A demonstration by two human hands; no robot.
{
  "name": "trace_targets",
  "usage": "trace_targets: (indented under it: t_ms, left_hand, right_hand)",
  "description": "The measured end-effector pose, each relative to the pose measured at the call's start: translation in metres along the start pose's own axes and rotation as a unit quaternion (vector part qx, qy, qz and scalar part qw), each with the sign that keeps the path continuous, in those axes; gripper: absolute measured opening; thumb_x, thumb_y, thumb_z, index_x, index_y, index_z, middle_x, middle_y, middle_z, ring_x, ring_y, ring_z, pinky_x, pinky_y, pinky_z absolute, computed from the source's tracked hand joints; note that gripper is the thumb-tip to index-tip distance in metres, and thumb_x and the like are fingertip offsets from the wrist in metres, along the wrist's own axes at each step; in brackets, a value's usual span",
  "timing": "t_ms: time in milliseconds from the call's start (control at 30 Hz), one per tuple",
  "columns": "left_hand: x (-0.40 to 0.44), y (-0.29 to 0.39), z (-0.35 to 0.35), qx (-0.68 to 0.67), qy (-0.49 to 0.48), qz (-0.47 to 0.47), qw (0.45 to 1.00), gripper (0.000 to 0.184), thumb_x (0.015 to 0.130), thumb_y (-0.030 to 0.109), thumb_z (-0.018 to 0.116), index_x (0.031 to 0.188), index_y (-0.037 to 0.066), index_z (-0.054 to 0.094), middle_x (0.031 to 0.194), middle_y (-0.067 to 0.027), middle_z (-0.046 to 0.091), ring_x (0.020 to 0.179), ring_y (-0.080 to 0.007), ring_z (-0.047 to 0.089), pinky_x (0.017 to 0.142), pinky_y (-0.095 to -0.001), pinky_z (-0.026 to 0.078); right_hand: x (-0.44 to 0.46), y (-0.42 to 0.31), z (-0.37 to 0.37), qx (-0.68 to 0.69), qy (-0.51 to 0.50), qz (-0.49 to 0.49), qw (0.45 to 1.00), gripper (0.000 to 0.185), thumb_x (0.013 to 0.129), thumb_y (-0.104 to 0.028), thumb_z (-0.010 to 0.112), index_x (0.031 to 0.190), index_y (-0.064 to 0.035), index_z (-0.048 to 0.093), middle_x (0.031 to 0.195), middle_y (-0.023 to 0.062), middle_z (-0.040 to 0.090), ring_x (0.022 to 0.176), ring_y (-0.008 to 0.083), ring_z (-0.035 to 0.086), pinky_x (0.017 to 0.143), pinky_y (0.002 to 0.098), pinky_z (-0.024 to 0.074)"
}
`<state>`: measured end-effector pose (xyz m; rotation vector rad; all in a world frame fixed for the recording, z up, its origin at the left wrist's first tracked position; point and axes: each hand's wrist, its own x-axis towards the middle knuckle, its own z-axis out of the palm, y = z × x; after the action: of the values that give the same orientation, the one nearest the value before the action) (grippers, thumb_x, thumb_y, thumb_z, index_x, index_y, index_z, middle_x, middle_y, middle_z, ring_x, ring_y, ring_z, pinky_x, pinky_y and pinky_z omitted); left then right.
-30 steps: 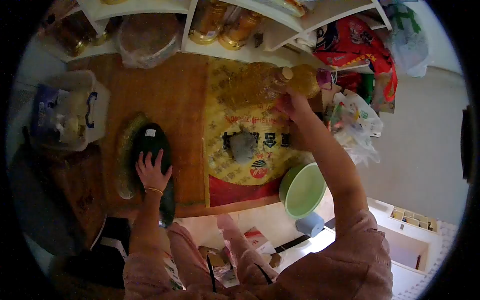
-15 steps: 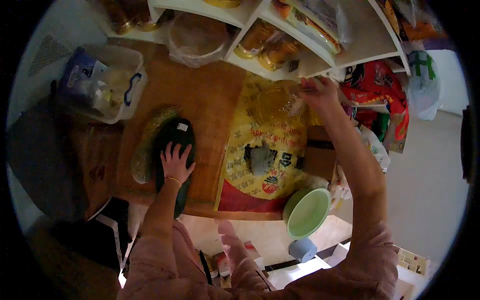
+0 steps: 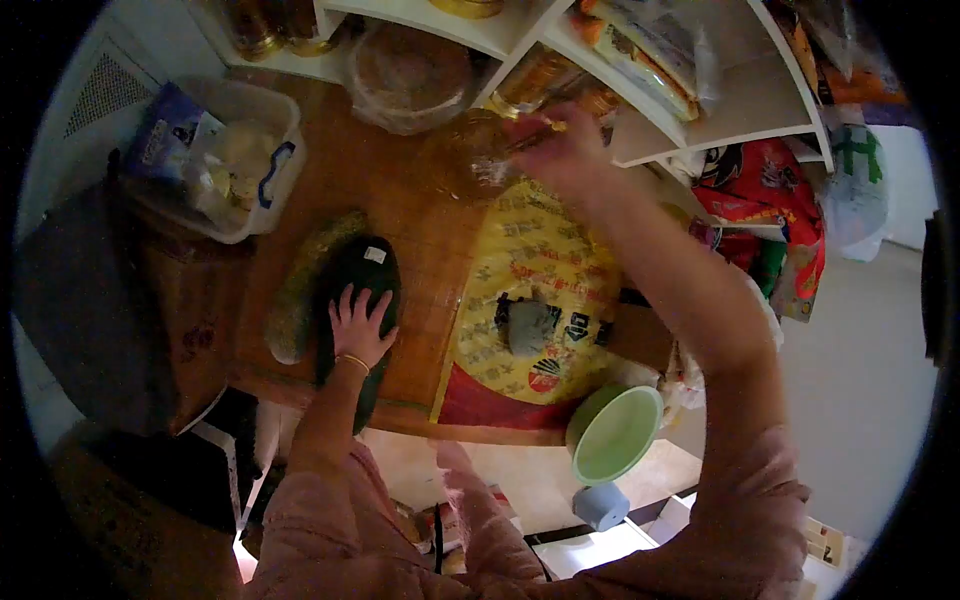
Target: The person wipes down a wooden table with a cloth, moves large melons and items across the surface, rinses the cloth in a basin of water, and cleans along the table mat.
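Note:
A dark green, long melon (image 3: 378,280) with a white sticker lies on the wooden surface. My left hand (image 3: 360,328) rests on it with fingers spread. A paler green gourd (image 3: 305,285) lies just left of it. Near the shelf, my right hand (image 3: 562,142) is blurred and closed around the top of a large clear bottle of yellow liquid (image 3: 468,160). Below it is a yellow and red printed sheet (image 3: 500,345) with a grey lump (image 3: 530,327) on it.
A clear plastic box (image 3: 282,180) stands at the back left. A wrapped round item (image 3: 410,80) sits by the white shelf (image 3: 755,95). Red bags (image 3: 765,180) are at the right. A green basin (image 3: 615,430) is at the front right edge, above a blue stool (image 3: 601,507).
My right hand has moved left with the bottle, off the right part of the yellow sheet. My left hand stays on the dark melon. The camera view has shifted.

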<state>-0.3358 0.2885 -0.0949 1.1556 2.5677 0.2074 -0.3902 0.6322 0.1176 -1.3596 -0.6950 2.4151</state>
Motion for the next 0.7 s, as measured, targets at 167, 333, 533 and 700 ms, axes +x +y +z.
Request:
trace_targets:
  t_ms: [167,333,533,700]
  left_hand:
    - [-0.002,-0.009,0.011,-0.009,0.049,0.028,0.998,0.064,0.074,0.047,0.062,0.131,0.028,0.040,0.131,-0.0114,0.035,0.127,-0.0375,0.022,0.100,-0.0599,0.022]
    - [0.002,-0.001,0.002,0.007,0.015,0.011,1.000,0.064,0.074,0.048,0.062,0.130,0.028,0.041,0.130,-0.0118,0.035,0.127,-0.0381,0.022,0.100,-0.0596,0.023]
    - [0.004,0.004,0.004,0.005,0.016,0.017,1.000,0.061,0.074,0.045,0.062,0.129,0.027,0.043,0.127,-0.0099,0.037,0.126,-0.0351,0.023,0.101,-0.0584,0.022]
    - [0.004,0.008,0.003,0.026,0.051,0.028,0.998,0.060,0.074,0.043,0.063,0.129,0.028,0.043,0.126,-0.0102,0.037,0.125,-0.0353,0.025,0.099,-0.0570,0.025]
  right_hand:
    - [0.024,0.043,0.023,-0.043,-0.078,0.005,0.996,0.020,0.082,-0.015,0.049,0.088,0.0035,0.051,0.088,0.0170,0.058,0.082,0.0263,0.056,0.074,0.0411,0.0446]
    - [0.037,0.048,-0.009,-0.268,-0.077,-0.088,0.956,0.022,0.084,-0.022,0.052,0.092,-0.0016,0.053,0.090,0.0097,0.060,0.080,0.0194,0.057,0.069,0.0352,0.0463]
    - [0.010,0.039,-0.135,-0.369,0.026,-0.098,0.924,0.031,0.088,-0.027,0.052,0.111,-0.0081,0.048,0.099,0.0063,0.058,0.082,0.0184,0.056,0.068,0.0319,0.0467]
    - [-0.027,0.033,-0.326,-0.465,0.211,-0.268,0.817,0.036,0.087,-0.022,0.056,0.117,-0.0038,0.047,0.104,0.0099,0.057,0.093,0.0181,0.056,0.076,0.0339,0.0463]
